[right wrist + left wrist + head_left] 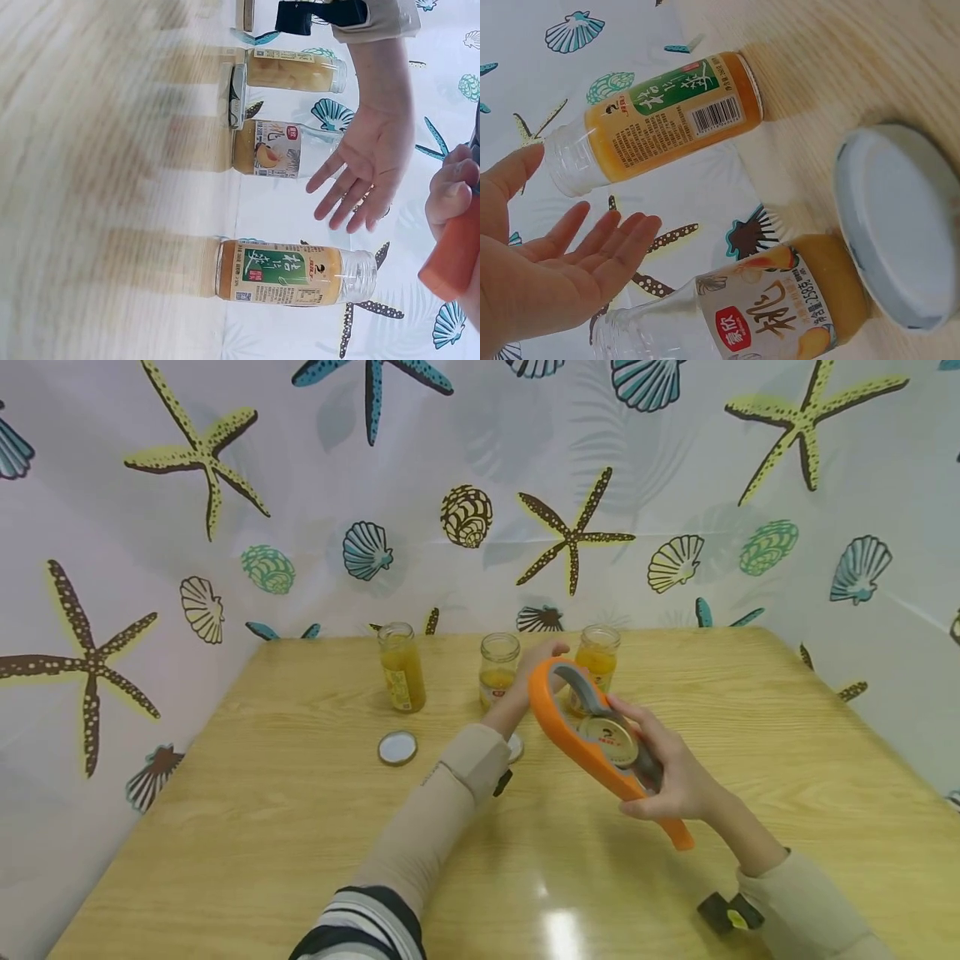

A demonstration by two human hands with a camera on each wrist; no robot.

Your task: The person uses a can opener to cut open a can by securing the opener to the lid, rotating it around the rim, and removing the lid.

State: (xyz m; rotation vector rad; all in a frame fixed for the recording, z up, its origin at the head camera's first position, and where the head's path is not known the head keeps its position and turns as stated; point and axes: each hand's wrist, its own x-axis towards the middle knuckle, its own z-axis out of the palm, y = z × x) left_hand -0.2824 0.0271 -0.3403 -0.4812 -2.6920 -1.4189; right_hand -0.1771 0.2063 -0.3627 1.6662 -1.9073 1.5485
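Note:
My right hand grips an orange and grey jar opener, raised above the table. A gold lid sits in the opener's loop. My left hand reaches forward with fingers extended, between the right-hand glass jar and the middle jar. In the left wrist view, that hand is close to the neck of the green-labelled jar without gripping it. Both jars stand upright without lids and hold yellow-orange fruit. In the right wrist view, only the orange handle end shows clearly.
Another lidless jar of yellow fruit stands at the back left. A lid lies white side up before it. A second lid is partly hidden by my left sleeve. A patterned cloth hangs behind the wooden table.

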